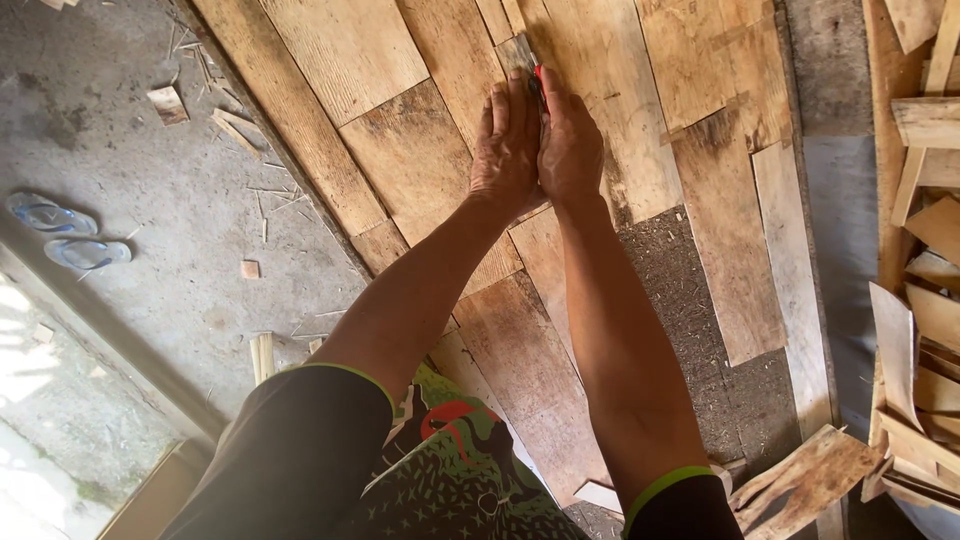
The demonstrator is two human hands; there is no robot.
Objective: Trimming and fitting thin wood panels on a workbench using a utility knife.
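My left hand (506, 150) lies flat, fingers together, pressing on thin wood veneer sheets (420, 160) spread over a flat surface. Right beside it my right hand (570, 150) is closed on a small red-handled tool (539, 80), most likely a cutter, whose tip meets a narrow dark veneer strip (518, 52) at the seam between two sheets. Both arms stretch forward from dark sleeves with green trim. Most of the tool is hidden between the hands.
A concrete floor (150, 200) with wood splinters and offcuts lies to the left, with a pair of blue sandals (65, 235). Loose veneer scraps (930, 300) are piled at the right edge. A dark rough base (690, 330) shows between sheets.
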